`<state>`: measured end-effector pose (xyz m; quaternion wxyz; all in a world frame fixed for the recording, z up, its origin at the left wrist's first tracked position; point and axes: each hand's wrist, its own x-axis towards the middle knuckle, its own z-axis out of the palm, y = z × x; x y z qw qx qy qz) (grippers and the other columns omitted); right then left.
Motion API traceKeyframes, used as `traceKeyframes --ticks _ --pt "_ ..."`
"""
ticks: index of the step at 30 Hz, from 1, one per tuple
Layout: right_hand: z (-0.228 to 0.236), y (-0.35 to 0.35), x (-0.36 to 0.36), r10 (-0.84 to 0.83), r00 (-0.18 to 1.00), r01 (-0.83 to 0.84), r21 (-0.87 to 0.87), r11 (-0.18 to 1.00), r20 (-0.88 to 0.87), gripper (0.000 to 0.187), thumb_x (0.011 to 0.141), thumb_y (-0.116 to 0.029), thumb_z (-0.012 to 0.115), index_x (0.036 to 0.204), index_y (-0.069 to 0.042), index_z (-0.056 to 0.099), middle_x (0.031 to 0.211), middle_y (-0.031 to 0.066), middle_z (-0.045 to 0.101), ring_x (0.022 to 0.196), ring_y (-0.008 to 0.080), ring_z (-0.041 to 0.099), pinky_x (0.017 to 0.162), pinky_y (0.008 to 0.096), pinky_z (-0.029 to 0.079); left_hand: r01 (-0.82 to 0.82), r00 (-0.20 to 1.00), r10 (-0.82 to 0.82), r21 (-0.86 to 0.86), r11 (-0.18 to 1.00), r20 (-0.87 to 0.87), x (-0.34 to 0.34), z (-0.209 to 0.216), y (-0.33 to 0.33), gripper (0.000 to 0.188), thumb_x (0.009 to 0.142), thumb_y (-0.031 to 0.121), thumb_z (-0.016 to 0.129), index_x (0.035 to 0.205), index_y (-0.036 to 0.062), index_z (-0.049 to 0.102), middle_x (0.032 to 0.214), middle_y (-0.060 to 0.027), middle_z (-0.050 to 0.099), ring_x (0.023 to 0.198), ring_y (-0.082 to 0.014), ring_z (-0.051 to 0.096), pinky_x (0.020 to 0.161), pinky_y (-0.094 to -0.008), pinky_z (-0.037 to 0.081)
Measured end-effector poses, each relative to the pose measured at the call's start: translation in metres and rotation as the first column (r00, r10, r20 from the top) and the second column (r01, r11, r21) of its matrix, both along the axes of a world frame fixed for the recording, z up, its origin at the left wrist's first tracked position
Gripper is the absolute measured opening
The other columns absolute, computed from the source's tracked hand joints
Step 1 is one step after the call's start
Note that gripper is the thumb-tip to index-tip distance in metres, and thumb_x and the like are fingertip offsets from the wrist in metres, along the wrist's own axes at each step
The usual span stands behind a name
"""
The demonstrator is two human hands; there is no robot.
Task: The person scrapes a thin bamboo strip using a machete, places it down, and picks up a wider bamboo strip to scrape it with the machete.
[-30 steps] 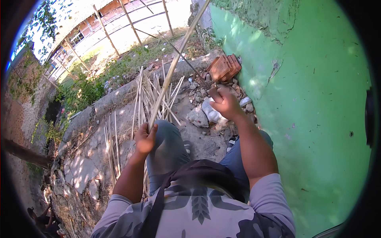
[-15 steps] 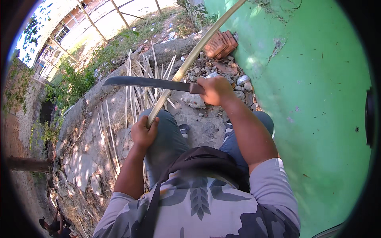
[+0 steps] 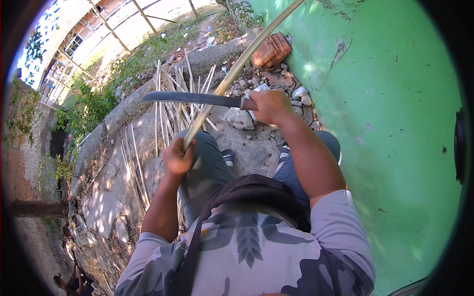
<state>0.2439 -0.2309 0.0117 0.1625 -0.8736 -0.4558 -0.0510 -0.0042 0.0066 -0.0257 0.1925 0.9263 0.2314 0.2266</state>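
Observation:
My left hand [image 3: 178, 157] is closed around the near end of a long pale stalk [image 3: 248, 55], just above my left knee. The stalk slants up and away to the far right, its far end passing in front of the green wall. In my right hand [image 3: 272, 106] is a machete [image 3: 192, 98], gripped by its brown handle. Its dark blade points left and crosses the stalk ahead of my left hand. Whether the edge touches the stalk, I cannot tell.
Pale split strips [image 3: 170, 118] lie on the ground ahead and to the left. Stones [image 3: 239, 118] and stacked reddish bricks [image 3: 271, 50] lie beside the green wall [image 3: 385, 148] on my right. A low concrete ledge [image 3: 133, 101] runs along the left. Another person [image 3: 75, 283] shows at lower left.
The machete and my right hand have shifted a little to the right, bringing the blade's tip nearer the stalk. My left hand still holds the stalk in nearly the same place.

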Motion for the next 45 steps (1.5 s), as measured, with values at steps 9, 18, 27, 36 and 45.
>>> traceKeyframes --ticks 9,18,27,36,45 --pt "-0.013 0.009 -0.004 -0.03 0.991 0.037 0.053 0.998 -0.133 0.02 0.083 -0.024 0.069 0.1 -0.013 0.067 0.09 0.0146 0.073 0.087 0.0376 0.071 0.077 0.0499 0.055 -0.008 1.0 0.009 0.033 0.999 -0.018 0.003 -0.003 -0.001 0.031 0.09 0.036 0.073 0.083 0.0066 0.065 0.065 -0.0188 0.063 0.064 -0.042 0.066 0.059 -0.0485 0.05" --pt "-0.022 -0.008 0.032 -0.196 0.931 0.272 0.228 0.935 -0.308 0.024 0.086 -0.027 0.071 0.1 -0.007 0.069 0.092 0.0188 0.072 0.09 0.0404 0.07 0.079 0.0493 0.054 0.044 0.999 -0.044 0.044 0.998 -0.009 0.004 0.004 -0.003 0.034 0.091 0.036 0.072 0.084 0.0041 0.064 0.066 -0.0203 0.062 0.063 -0.0423 0.064 0.058 -0.0486 0.048" --pt "0.008 -0.002 -0.002 0.059 0.99 -0.065 -0.042 0.997 -0.132 0.022 0.079 -0.022 0.072 0.099 -0.014 0.07 0.089 0.0128 0.073 0.087 0.035 0.072 0.08 0.0468 0.056 0.058 0.998 -0.058 0.079 0.995 0.007 0.001 0.0 0.002 0.032 0.09 0.035 0.074 0.083 0.0061 0.064 0.063 -0.0186 0.062 0.058 -0.0418 0.064 0.054 -0.0494 0.048" --pt "-0.011 -0.027 0.043 -0.229 0.929 0.292 0.195 0.936 -0.291 0.022 0.085 -0.029 0.069 0.099 -0.013 0.071 0.097 0.0146 0.073 0.095 0.0353 0.07 0.083 0.0491 0.055 0.038 0.999 -0.038 -0.008 0.999 -0.03 0.002 0.007 -0.001 0.037 0.091 0.039 0.073 0.083 0.0043 0.065 0.064 -0.0197 0.061 0.06 -0.0407 0.063 0.056 -0.0481 0.048" --pt "0.019 -0.029 0.001 0.03 0.999 -0.028 0.169 0.985 -0.011 0.014 0.079 -0.025 0.07 0.091 -0.017 0.07 0.081 0.0115 0.072 0.08 0.0346 0.071 0.073 0.0488 0.055 0.054 0.997 -0.071 -0.348 0.936 -0.035 -0.062 0.01 -0.01 0.026 0.092 0.021 0.074 0.079 0.0023 0.062 0.059 -0.0004 0.051 0.056 -0.009 0.045 0.051 -0.0314 0.037"
